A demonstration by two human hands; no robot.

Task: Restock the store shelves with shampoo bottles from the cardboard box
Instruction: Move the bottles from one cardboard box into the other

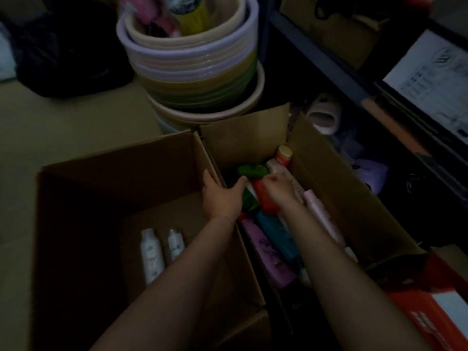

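Observation:
An open cardboard box [336, 178] at centre right holds several shampoo bottles lying on their sides. Among them are a green bottle [252, 170], a red bottle [263, 198], a teal bottle [278, 236], a purple bottle [266, 252] and a pale pink bottle [321, 216]. My left hand [222, 196] reaches into this box with thumb spread, its fingers lying on the green bottle. My right hand [277, 188] curls its fingers round the red bottle. A second cardboard box [114, 178] on the left holds two white bottles [152, 252].
A tall stack of plastic basins [195, 72] stands behind the boxes. Dark metal shelving [329, 59] runs along the right, with cartons and slippers [324, 115] low down. A red carton [435, 307] sits at bottom right. A black bag [63, 51] lies on the floor at far left.

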